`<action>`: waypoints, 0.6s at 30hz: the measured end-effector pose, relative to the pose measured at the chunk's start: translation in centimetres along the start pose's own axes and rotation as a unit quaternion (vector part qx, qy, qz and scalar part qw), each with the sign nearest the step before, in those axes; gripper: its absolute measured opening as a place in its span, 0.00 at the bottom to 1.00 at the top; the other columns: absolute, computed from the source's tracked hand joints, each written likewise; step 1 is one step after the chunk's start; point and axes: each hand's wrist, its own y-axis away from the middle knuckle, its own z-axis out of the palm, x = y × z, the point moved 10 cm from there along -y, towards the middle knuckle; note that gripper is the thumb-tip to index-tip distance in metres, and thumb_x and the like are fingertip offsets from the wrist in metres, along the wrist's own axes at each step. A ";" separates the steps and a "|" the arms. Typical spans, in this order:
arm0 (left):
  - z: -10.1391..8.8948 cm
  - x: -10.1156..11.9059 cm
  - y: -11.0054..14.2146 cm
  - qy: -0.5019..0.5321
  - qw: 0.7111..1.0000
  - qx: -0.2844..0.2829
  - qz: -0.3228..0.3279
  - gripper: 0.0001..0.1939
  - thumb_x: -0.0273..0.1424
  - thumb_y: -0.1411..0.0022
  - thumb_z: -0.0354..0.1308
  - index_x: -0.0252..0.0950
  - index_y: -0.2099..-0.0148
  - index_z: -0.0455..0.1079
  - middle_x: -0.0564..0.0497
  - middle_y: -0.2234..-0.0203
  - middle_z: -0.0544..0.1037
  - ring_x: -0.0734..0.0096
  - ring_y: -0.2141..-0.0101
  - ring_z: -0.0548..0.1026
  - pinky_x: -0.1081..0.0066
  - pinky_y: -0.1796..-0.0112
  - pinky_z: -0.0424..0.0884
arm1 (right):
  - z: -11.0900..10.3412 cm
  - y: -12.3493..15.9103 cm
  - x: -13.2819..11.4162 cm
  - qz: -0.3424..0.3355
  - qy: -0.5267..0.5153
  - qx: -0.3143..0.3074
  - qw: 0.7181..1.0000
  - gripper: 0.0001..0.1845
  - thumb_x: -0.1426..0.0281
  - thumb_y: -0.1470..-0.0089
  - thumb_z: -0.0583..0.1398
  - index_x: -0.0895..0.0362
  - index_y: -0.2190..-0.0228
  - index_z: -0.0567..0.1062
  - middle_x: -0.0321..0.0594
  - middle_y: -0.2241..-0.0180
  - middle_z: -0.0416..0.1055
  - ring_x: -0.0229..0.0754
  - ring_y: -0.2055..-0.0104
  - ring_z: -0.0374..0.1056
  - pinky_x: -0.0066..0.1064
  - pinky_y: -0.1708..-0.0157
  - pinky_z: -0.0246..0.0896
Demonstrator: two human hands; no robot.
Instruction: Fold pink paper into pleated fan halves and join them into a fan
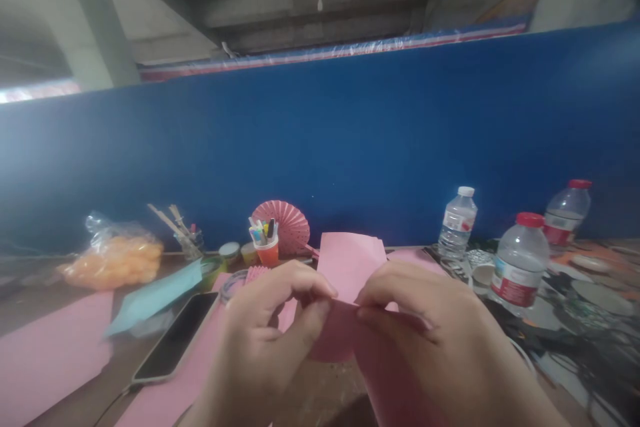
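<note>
Both hands are raised in front of me, close together, pinching one edge of a sheet of pink paper (337, 337). My left hand (273, 327) is closed, with its thumb and forefinger on that edge. A little to the right, my right hand (425, 327) grips the same edge, also closed. The lower part of the paper hangs down, partly hidden by my right hand. Behind my hands is another piece of pink paper (350, 257). A folded pink paper fan (287, 223) stands farther back by the blue wall.
To the left are a phone (177, 340), a light-blue packet (157, 293), flat pink paper (55, 353) and a bag of orange pieces (117, 260). An orange cup of pens (269, 252) stands at the back. On the right are bottles (520, 260) and scattered clutter.
</note>
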 end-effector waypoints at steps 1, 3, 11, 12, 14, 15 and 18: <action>0.0 0.1 0.0 0.005 1.000 0.002 -0.001 0.07 0.21 0.48 0.51 0.36 0.73 0.67 0.52 0.74 0.75 0.72 0.69 0.73 0.77 0.71 0.69 | 0.0 0.0 0.0 -0.002 0.001 -0.004 1.000 0.10 0.78 0.55 0.55 0.55 0.83 0.71 0.31 0.81 0.68 0.33 0.78 0.63 0.22 0.80 0.56; 0.0 0.4 0.0 0.018 1.000 0.006 0.001 0.07 0.21 0.49 0.51 0.36 0.73 0.67 0.51 0.75 0.74 0.72 0.70 0.72 0.76 0.72 0.69 | 0.0 0.1 -0.2 -0.009 0.007 -0.003 1.000 0.10 0.77 0.55 0.55 0.55 0.83 0.71 0.32 0.81 0.68 0.34 0.78 0.63 0.23 0.80 0.56; 0.0 0.8 -0.2 -0.003 1.000 0.007 0.011 0.06 0.23 0.48 0.51 0.35 0.75 0.66 0.51 0.79 0.72 0.72 0.73 0.71 0.75 0.72 0.69 | -0.7 0.5 -0.8 -0.028 0.030 0.040 0.998 0.10 0.73 0.52 0.54 0.54 0.80 0.71 0.34 0.80 0.68 0.36 0.76 0.64 0.25 0.77 0.59; -0.1 0.9 -0.2 -0.013 1.000 0.012 0.014 0.06 0.23 0.49 0.51 0.35 0.75 0.66 0.51 0.79 0.72 0.72 0.73 0.71 0.75 0.73 0.69 | -0.7 0.6 -0.8 -0.029 0.027 0.043 0.998 0.10 0.73 0.51 0.54 0.54 0.80 0.71 0.34 0.80 0.68 0.36 0.76 0.64 0.25 0.78 0.59; -0.2 0.9 0.0 -0.033 0.999 0.025 0.022 0.06 0.22 0.49 0.51 0.35 0.76 0.65 0.52 0.79 0.72 0.72 0.73 0.71 0.75 0.73 0.68 | -0.7 0.6 -0.8 -0.029 0.019 0.042 0.999 0.10 0.72 0.52 0.54 0.54 0.81 0.71 0.35 0.80 0.68 0.36 0.77 0.64 0.25 0.78 0.59; -0.3 1.0 0.1 -0.042 0.998 0.034 0.026 0.07 0.22 0.50 0.51 0.36 0.77 0.65 0.52 0.79 0.72 0.73 0.73 0.71 0.76 0.73 0.68 | -0.7 0.5 -0.8 -0.026 0.016 0.040 0.999 0.10 0.73 0.52 0.55 0.54 0.81 0.71 0.34 0.80 0.68 0.36 0.77 0.64 0.25 0.78 0.59; -0.5 1.1 0.5 -0.050 0.996 0.057 0.034 0.07 0.21 0.50 0.52 0.36 0.77 0.64 0.54 0.79 0.72 0.73 0.73 0.71 0.76 0.72 0.67 | -0.7 0.4 -0.6 -0.014 0.010 0.032 0.999 0.08 0.75 0.54 0.55 0.54 0.81 0.71 0.33 0.80 0.68 0.35 0.77 0.64 0.24 0.77 0.59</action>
